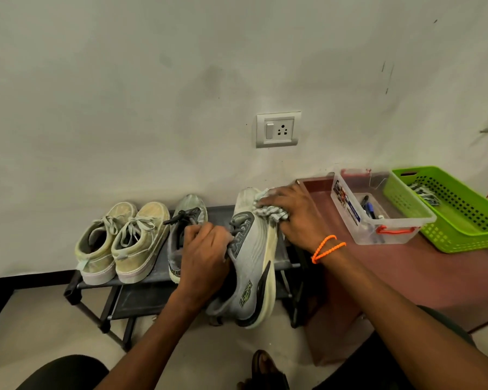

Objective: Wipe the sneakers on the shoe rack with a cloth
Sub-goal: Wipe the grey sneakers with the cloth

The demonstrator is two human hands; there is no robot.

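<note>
My left hand [204, 256] grips a grey running sneaker [255, 266] at its collar and tilts it on its side over the front edge of the black shoe rack [158, 270]. Against the outer side of that sneaker, near the toe, my right hand [289, 213] presses a bunched striped grey-white cloth [268, 211]. The sneaker's grey mate [185, 218] stands on the rack just left of my left hand, partly hidden by it. A pair of beige canvas sneakers [121, 243] sits at the rack's left end.
A dark red table [406, 274] stands right of the rack, carrying a clear plastic box [378, 232] with pens and a green perforated basket [468, 232]. A wall socket [278, 129] sits above the rack. A sandalled foot [265, 367] rests on the floor below.
</note>
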